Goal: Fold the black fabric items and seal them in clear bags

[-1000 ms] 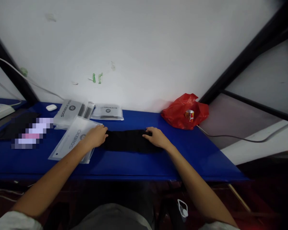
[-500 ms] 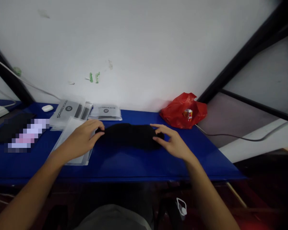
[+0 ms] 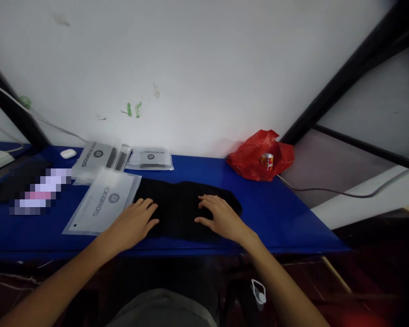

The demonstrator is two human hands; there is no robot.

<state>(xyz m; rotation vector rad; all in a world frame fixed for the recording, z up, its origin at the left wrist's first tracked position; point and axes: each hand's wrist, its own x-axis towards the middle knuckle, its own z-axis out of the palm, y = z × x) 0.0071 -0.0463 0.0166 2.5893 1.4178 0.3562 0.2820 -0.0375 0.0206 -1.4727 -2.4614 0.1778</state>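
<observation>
A piece of black cloth [image 3: 180, 209] lies spread on the blue table in front of me; its exact kind I cannot make out. My left hand [image 3: 136, 223] rests on its left part with the fingers apart. On the right part lies my right hand [image 3: 220, 216], fingers loosely curved and spread, pinching nothing. Just left of the cloth, and touching its edge, is a translucent zip bag [image 3: 104, 200] with dark ROCKBROS lettering, lying flat and partly behind my left hand.
More printed zip bags [image 3: 95, 159] are stacked behind, with another bag [image 3: 150, 159] by the wall. A red plastic bag [image 3: 259, 156] sits at the back right of the blue table [image 3: 272, 222]. A small white case [image 3: 68, 154] and a dark flat item [image 3: 17, 177] are at left.
Both hands have let go of the cloth's ends and moved inward and nearer to me. The cloth, held up before, now lies flatter and wider on the table.
</observation>
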